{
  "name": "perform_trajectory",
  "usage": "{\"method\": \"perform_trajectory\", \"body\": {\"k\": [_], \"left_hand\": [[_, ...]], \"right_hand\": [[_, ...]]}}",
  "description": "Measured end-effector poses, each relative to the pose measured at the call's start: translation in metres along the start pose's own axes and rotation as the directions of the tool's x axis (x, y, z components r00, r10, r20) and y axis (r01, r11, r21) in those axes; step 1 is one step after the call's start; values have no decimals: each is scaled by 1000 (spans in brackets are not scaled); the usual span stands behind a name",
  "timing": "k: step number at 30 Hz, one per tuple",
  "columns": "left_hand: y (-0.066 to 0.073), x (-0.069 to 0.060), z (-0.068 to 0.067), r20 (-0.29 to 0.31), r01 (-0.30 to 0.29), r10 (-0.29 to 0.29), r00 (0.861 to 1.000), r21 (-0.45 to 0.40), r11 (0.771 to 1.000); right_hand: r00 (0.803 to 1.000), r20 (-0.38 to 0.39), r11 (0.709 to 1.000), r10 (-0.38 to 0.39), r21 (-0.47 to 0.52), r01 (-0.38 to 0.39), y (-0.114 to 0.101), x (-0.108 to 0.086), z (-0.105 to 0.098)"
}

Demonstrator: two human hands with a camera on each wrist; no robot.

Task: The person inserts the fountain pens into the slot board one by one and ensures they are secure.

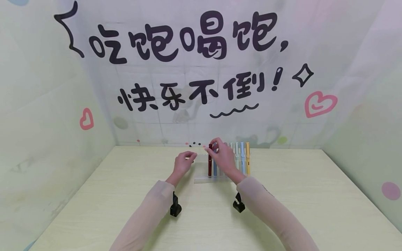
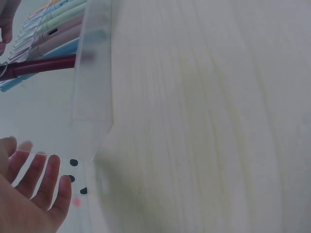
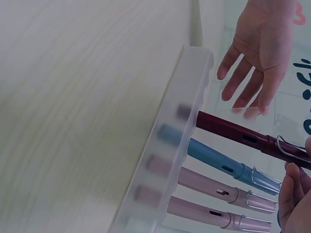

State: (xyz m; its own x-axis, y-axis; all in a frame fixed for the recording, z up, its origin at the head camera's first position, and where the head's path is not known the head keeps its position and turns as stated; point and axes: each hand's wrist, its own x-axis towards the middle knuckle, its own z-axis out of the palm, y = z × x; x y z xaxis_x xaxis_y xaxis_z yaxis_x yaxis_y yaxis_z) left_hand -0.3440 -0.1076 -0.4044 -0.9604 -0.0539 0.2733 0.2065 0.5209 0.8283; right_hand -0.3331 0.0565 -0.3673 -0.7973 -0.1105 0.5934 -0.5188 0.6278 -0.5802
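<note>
A clear pen stand [image 1: 202,180] stands upright at the back of the table, with a frosted ledge [image 2: 92,92] along its bottom. My right hand [image 1: 225,158] pinches the cap end of a dark red pen [image 3: 228,130], whose lower end sits in the ledge. At the stand's left side, my left hand [image 1: 182,164] pinches the edge of the transparent panel between thumb and fingers. Beside the red pen stands a blue pen [image 3: 214,158], followed by pinkish pens [image 3: 204,184]. My right hand partly hides these in the head view.
Further right in the stand are a light blue pen [image 1: 242,157] and a yellow pen [image 1: 248,157]. The pale wood table [image 1: 201,223] spreads in front. A printed cloth backdrop [image 1: 194,129] rises close behind the stand.
</note>
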Motion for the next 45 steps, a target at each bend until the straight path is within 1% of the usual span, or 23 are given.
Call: {"method": "perform_trajectory", "body": {"k": [5,11,15,21,29,33,38,45], "left_hand": [[0,0,0,0,2,-2,1000,1,1000],[0,-1,-1,-1,1,-1,1000,2,1000],[0,-1,-1,0,2,-2,1000,4,1000],[1,-1,-1,4,6,-6,1000,12,1000],[0,-1,0,-2,-3,3,1000,1,1000],[0,-1,0,-1,-2,2,1000,4,1000],[0,-1,0,1,0,0,1000,4,1000],[0,-1,0,2,4,-4,1000,-7,1000]], "right_hand": [[1000,6,1000,-5,-1,5,0,-2,-1],[1000,15,1000,-6,-25,6,1,-3,0],[1000,30,1000,0,-15,0,1,-3,0],[996,88,1000,6,19,-7,2,-1,-4],[988,157,1000,-6,-20,9,7,2,-8],[982,190,999,17,-40,-9,8,3,-9],[970,234,996,69,-68,-54,8,5,-10],[959,259,989,115,-121,-86,9,8,-9]]}}
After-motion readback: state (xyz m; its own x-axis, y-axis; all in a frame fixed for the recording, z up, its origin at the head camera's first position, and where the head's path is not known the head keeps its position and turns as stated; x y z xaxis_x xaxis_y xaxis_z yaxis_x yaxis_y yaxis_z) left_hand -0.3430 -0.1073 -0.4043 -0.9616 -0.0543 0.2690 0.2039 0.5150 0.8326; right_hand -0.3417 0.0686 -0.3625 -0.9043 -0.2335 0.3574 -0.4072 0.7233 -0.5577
